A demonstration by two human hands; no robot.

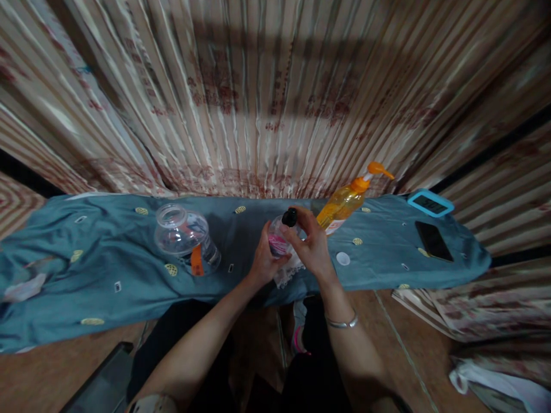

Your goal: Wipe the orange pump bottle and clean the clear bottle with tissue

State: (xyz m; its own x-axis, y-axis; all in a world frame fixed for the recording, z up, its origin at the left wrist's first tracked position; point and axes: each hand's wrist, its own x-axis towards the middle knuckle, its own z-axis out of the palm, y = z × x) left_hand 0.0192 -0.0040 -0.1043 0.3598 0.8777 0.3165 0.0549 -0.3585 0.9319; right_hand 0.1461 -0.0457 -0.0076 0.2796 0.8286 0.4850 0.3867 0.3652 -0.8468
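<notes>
A small clear bottle (pixel 279 238) with a pink label and a black cap (pixel 290 217) stands near the front edge of the blue-cloth table (pixel 107 269). My left hand (pixel 263 259) is wrapped round the bottle's body. My right hand (pixel 310 244) reaches over it, fingers pinched on the black cap. An orange pump bottle (pixel 344 203) stands just behind my right hand. A small white lid (pixel 343 258) lies on the cloth to the right of my right wrist.
A clear plastic jar (pixel 185 238) with an orange label lies on its side at the left. A black phone (pixel 434 241) and a blue-framed device (pixel 430 203) rest at the table's right end. A striped curtain (pixel 275 97) hangs behind.
</notes>
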